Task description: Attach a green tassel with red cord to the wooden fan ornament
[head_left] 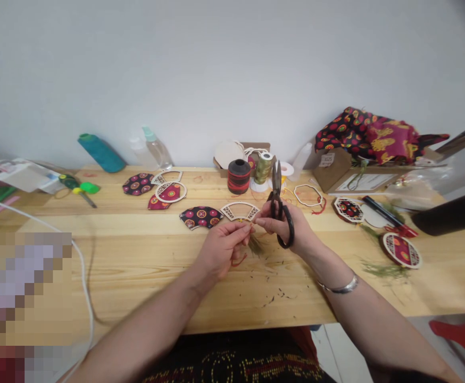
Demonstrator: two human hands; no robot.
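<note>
My left hand (220,250) is closed in a pinch on a thin red cord (239,260), whose end hangs below the fingers. My right hand (298,229) carries black-handled scissors (276,186), blades pointing up, the handle loops around its fingers. Its thumb and fingertip also pinch close to the left fingertips; the small part between them is hard to make out. A green thread tassel (256,246) shows just under both hands. Right behind them lies a fan-shaped wooden frame (240,207), beside a fan-shaped patterned fabric piece (201,217).
Thread spools (239,178) and a small box stand at the back. A cardboard box (344,173) of fabric is at right, near finished round ornaments (402,250). A screwdriver (76,189), teal thread cone (101,152) and white cable (83,260) are at left. Dark scraps litter the front.
</note>
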